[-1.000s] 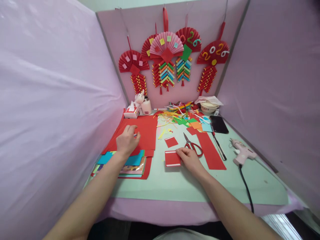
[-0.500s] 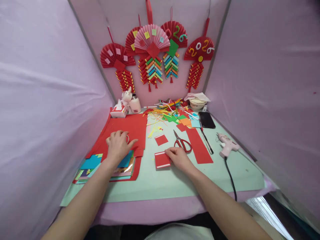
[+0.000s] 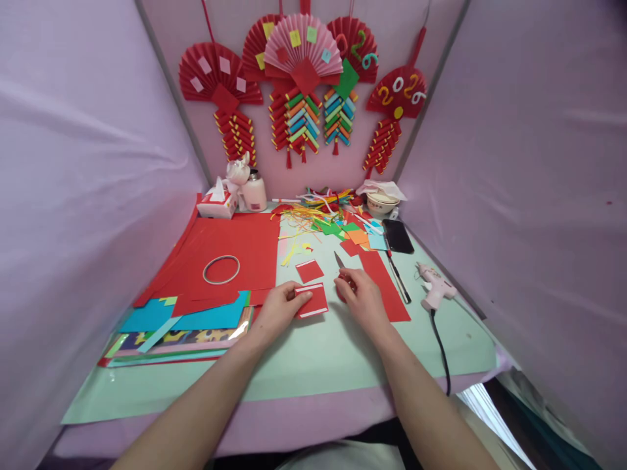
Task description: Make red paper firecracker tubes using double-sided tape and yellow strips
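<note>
A red paper square (image 3: 313, 301) with white strips along two edges lies on the pale green mat (image 3: 318, 359). My left hand (image 3: 278, 308) rests at its left edge, thumb and fingertips pinched on the paper. My right hand (image 3: 363, 299) sits just right of it, fingers curled over the red handles of the scissors (image 3: 339, 260). Only the blade tip pokes out beyond the fingers. A smaller plain red square (image 3: 309, 270) lies just behind.
A tape ring (image 3: 221, 269) lies on red sheets (image 3: 245, 238) at the left, above a stack of coloured paper (image 3: 181, 326). A long red strip (image 3: 386, 290), pen, phone (image 3: 397, 235), glue gun (image 3: 435, 287) with cord, bowl (image 3: 381, 203), tissue box (image 3: 215, 203) and paper scraps (image 3: 337, 225) surround the hands.
My left hand left the tape ring on the red sheets and came right to the red square. My right hand moved off the square onto the scissors. The view tilted down.
</note>
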A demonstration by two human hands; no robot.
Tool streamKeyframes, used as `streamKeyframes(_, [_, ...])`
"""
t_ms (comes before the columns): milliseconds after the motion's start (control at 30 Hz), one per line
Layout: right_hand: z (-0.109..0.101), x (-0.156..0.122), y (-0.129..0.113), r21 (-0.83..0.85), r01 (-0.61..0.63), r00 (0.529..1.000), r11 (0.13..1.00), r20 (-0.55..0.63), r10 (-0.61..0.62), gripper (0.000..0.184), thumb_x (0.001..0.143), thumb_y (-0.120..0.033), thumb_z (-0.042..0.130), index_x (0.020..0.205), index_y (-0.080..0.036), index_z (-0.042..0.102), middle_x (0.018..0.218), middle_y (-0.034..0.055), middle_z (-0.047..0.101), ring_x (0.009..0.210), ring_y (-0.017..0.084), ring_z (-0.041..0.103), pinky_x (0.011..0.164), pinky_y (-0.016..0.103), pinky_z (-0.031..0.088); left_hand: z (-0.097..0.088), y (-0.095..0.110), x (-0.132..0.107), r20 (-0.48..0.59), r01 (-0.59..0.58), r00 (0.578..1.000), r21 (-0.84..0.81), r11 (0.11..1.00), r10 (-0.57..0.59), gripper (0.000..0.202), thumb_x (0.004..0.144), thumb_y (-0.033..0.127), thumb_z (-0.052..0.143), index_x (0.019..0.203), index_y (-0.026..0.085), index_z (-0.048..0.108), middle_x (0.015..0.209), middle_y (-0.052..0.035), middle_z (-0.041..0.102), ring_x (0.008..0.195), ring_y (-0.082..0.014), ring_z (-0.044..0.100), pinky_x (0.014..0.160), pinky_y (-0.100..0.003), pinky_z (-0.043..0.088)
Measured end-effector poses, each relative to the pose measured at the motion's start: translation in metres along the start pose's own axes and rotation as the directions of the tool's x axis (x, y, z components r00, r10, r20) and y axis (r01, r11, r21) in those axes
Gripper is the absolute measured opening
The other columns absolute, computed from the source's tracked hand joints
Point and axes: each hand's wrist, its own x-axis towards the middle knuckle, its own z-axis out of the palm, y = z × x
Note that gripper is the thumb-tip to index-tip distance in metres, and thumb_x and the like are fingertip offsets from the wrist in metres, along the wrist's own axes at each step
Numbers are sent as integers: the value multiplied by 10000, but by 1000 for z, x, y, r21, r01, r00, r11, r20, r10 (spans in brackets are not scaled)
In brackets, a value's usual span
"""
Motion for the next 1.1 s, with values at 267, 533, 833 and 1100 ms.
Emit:
streamKeyframes(267, [-10, 0, 4, -623, -98, 983, 776, 59, 171, 241, 841, -264, 515, 1033, -141, 594, 928, 138, 635, 866, 264, 587, 694, 318, 378, 2, -5, -3, -19, -21, 1000, 36, 999, 21, 314, 739, 482, 607, 760, 170, 581, 599, 27, 584, 466, -99, 469, 435, -207, 328])
streamKeyframes(533, [-2, 48, -3, -589, -94, 986, 802, 55, 156, 273, 852, -267, 517, 1072, -121, 586, 977, 172, 654, 911, 265, 610, 724, 313, 376, 2, -12, -3, 18, 10, 1000, 43, 999, -11, 299, 754, 467, 589, 795, 172, 568, 581, 35, 560, 397, -98, 511, 371, -197, 351])
streamKeyframes(833, [-21, 30, 18, -697, -19, 998, 717, 30, 55, 339, 920, -329, 429, 1115, -110, 599, 1175, 189, 576, 1086, 288, 526, 897, 359, 374, 2, -14, -5, 50, 11, 999, 49, 999, -13, 271, 764, 443, 580, 802, 175, 573, 580, 31, 573, 410, -103, 528, 386, -195, 370])
streamKeyframes(1100, [-33, -45, 40, -701, 9, 990, 713, 107, 93, 416, 926, -328, 391, 1215, -83, 563, 1297, 206, 525, 1208, 319, 456, 996, 428, 347, 3, -9, -5, 74, 22, 997, 28, 999, -24, 285, 755, 455, 591, 798, 174, 573, 573, 37, 554, 432, -100, 519, 411, -200, 382])
